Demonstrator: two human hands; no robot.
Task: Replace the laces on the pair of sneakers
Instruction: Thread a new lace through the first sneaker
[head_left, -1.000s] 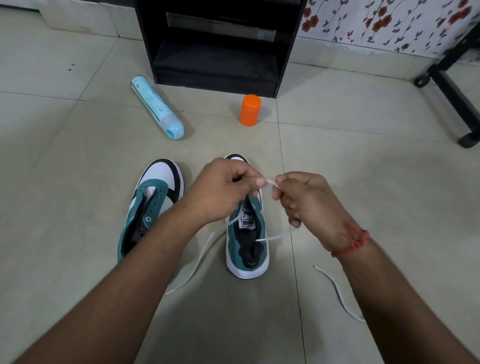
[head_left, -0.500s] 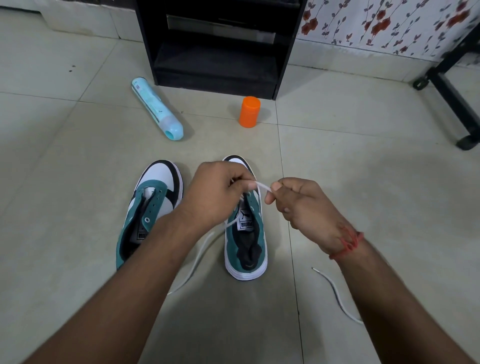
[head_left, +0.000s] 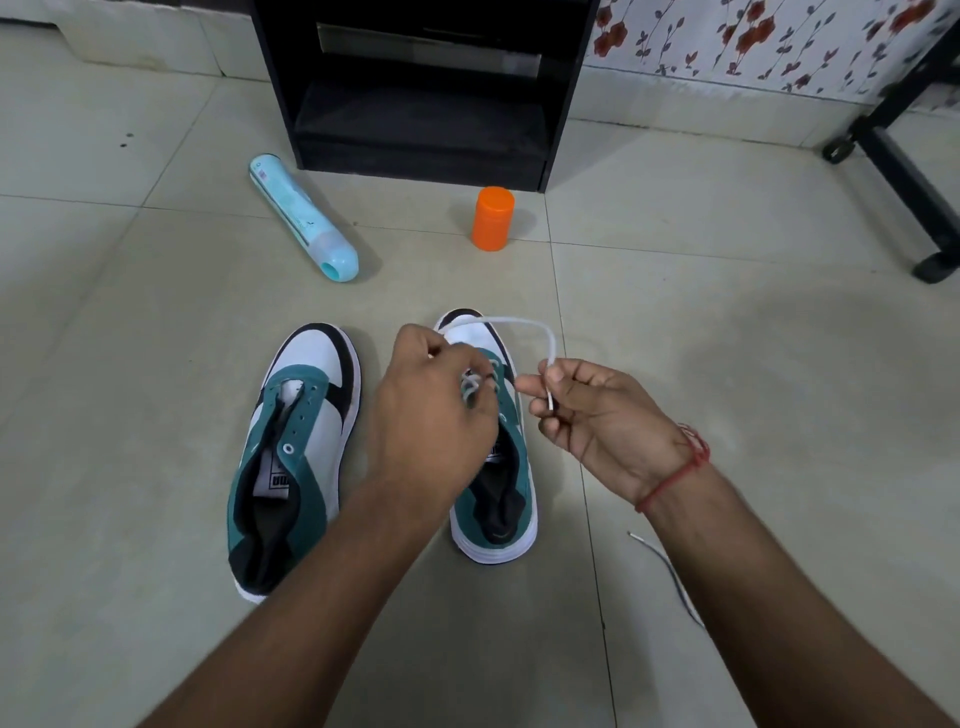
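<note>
Lace (head_left: 524, 325) now looped higher; both hands' fingers (head_left: 551, 375) pinch it over right sneaker (head_left: 506, 441).

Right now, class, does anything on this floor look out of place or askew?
Yes: the pale blue bottle lies tipped on its side near the black cabinet, while the orange container stands upright. A loose lace trails on the tiles by the right arm.

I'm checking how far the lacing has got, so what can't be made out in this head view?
- Which eyelets of the right sneaker the white lace passes through: the left hand covers them.
- The lace's tip: hidden among the right hand fingers.
- The spare lace on the floor: its near end runs behind the right forearm.
- The left sneaker tongue label: too small to read.
</note>
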